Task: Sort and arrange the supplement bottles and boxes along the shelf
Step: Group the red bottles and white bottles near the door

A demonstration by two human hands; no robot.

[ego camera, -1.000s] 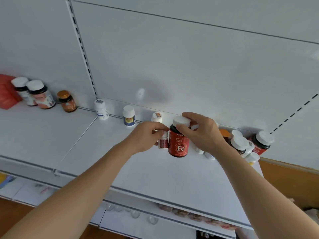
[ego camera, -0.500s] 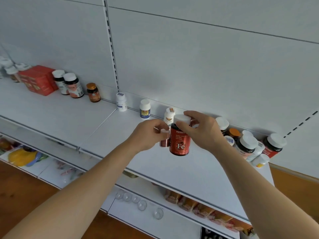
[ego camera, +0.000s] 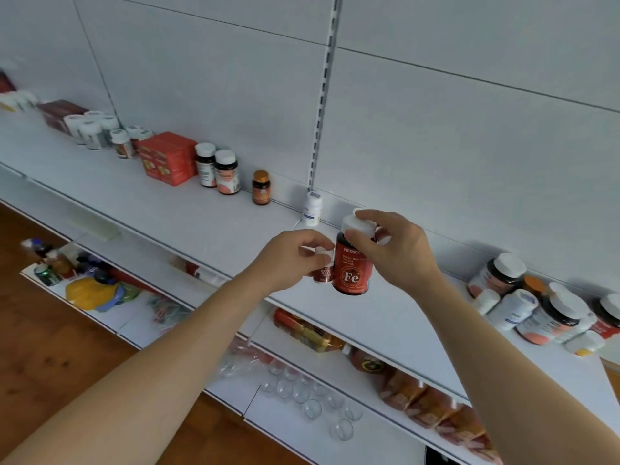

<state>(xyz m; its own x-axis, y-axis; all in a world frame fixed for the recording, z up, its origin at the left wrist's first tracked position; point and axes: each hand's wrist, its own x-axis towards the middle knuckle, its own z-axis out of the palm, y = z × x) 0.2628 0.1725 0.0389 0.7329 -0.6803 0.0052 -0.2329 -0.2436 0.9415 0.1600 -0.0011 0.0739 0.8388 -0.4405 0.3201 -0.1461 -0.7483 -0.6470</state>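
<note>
- Two bottles held above white shelf (ego camera: 208,226): right hand (ego camera: 399,253) pinches cap of red "Fe" bottle (ego camera: 352,268); left hand (ego camera: 292,256) grips small dark-red white-capped bottle (ego camera: 322,270).
- Risk: cap-only hold may slip, dropping bottle onto shelf.

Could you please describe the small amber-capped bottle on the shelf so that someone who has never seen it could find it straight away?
Follow the upper white shelf rightwards from the red box, past two dark bottles with white caps. The next item standing alone is the small brown bottle. It is the only one in that stretch with an amber-orange cap and orange label; the little white bottle farther right is pale all over.
</note>
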